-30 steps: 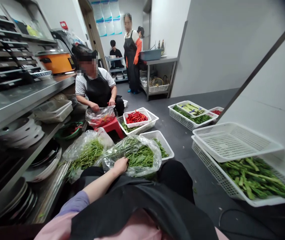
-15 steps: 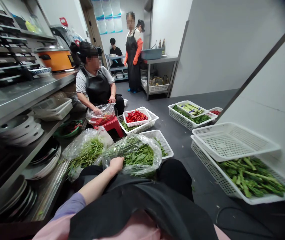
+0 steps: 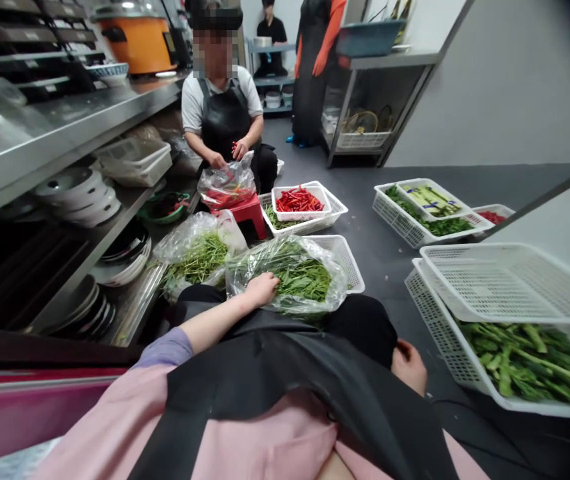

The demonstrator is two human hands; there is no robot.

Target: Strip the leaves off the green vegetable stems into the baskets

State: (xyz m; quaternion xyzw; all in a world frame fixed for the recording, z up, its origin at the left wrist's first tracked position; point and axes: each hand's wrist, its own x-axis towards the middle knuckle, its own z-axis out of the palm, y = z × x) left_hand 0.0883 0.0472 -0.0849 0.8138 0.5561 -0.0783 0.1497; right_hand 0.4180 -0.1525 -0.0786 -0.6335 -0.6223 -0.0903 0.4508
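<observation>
A clear plastic bag of leafy greens rests on my lap, its mouth open. My left hand lies at the bag's left side with its fingers closed at the edge of the greens; what they hold is hidden. Beside my right knee, my right hand hangs low, away from the bag, with its fingers curled and partly hidden behind the leg. Another plastic bag with thin green stems stands to the left. Behind the lap bag is a white basket.
A person sits ahead, handling red chillies over a red stool. Red chillies fill a white tray. Stacked baskets with green stalks stand right. Steel shelving runs along the left. Others are at the back.
The view has tilted down and shifted left. My right hand has come into view beside my right knee. My left hand remains at the bag. The person ahead has raised one hand with chillies.
</observation>
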